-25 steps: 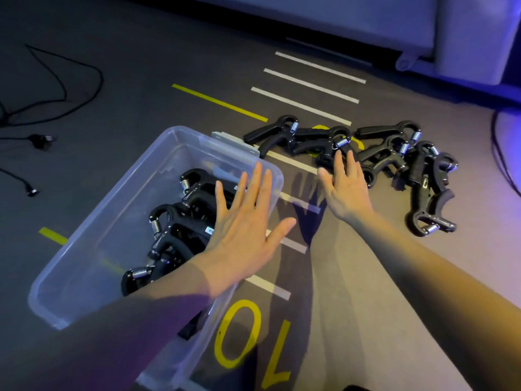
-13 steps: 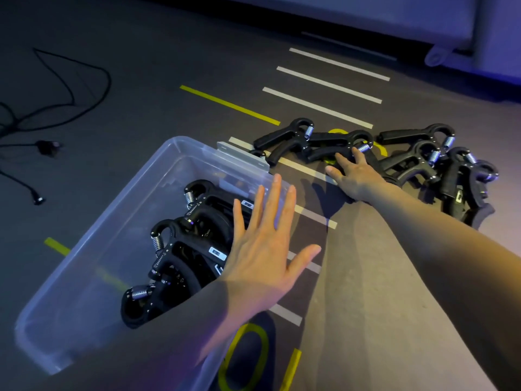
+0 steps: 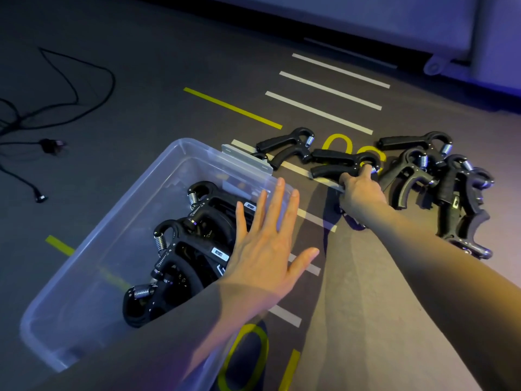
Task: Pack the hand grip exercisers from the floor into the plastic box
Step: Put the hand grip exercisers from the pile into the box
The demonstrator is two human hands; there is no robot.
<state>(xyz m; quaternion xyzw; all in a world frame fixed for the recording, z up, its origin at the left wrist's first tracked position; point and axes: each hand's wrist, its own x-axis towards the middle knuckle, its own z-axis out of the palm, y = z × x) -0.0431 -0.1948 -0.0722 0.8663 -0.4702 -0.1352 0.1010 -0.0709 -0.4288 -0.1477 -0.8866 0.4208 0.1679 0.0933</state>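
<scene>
I am seeing a dark grey floor (image 3: 146, 80) stretching across the view, with black cables (image 3: 70, 100) looping over it at the far left; one plug (image 3: 52, 144) is lying beside them and another cable end (image 3: 40, 197) is resting nearer to me. Three white stripes (image 3: 329, 91) are running parallel in the upper middle, and a yellow line (image 3: 232, 108) is slanting just left of them. Shorter white dashes (image 3: 284, 315) are trailing down the middle. A yellow zero (image 3: 243, 359) is showing at the bottom edge, and a pale furniture base (image 3: 366, 21) with a small round foot (image 3: 434, 64) is sitting along the top
</scene>
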